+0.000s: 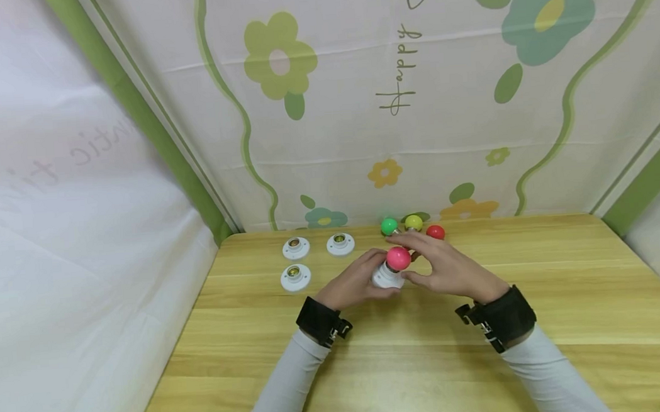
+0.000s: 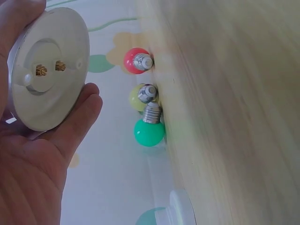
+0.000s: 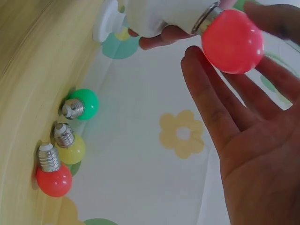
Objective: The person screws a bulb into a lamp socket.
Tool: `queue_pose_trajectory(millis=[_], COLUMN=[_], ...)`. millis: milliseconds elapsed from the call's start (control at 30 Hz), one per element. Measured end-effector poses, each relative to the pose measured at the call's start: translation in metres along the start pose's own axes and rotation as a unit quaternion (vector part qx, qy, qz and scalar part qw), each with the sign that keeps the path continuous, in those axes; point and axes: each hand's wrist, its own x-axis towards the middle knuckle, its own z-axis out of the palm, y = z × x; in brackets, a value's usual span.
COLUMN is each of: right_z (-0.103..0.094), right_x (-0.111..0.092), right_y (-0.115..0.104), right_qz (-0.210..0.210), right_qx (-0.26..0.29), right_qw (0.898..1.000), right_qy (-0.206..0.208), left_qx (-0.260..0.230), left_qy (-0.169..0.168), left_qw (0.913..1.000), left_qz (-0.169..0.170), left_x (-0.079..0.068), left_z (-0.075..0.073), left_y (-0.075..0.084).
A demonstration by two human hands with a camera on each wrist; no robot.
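Note:
My left hand (image 1: 357, 281) grips a white round lamp socket (image 1: 387, 278) by its base, tilted and raised off the table. Two brass screws show on the socket's underside (image 2: 49, 98) in the left wrist view. A pink-red light bulb (image 1: 399, 258) sits in the socket's mouth, a bit of its metal collar (image 3: 206, 18) showing. Around the bulb's globe, my right hand (image 1: 450, 268) is spread, its fingers nearly straight and the thumb on the opposite side. In the right wrist view the fingertips (image 3: 193, 54) are right beside the globe.
Green (image 1: 389, 226), yellow (image 1: 413, 223) and red (image 1: 435, 232) bulbs lie at the table's back edge, against the printed curtain. To the left, three white sockets (image 1: 296, 248) (image 1: 340, 244) (image 1: 296, 277) stand on the wooden table (image 1: 408, 377).

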Motion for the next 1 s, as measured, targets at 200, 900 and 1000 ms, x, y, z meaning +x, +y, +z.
queue_pose_trajectory(millis=[200,900,1000], right_z=[0.0018,0.0005,-0.0025], right_x=[0.0000,-0.0009,-0.0016], right_y=[0.0032,-0.0013,-0.0021], right_qz=[-0.020,0.035,0.029], right_qx=[0.007,-0.030,-0.009], right_qw=[1.000,0.999,1.000], right_qy=[0.005,0.009,0.004], left_qx=[-0.008,-0.024,-0.024], left_qy=[0.001,0.001,0.002], left_qw=[0.9999,0.9995,0.9996], left_qz=[0.009,0.023,0.016], left_x=[-0.0001,0.0046,0.0045], left_z=[0.0017,0.0048,0.0048], left_y=[-0.0011,0.0068,0.0063])
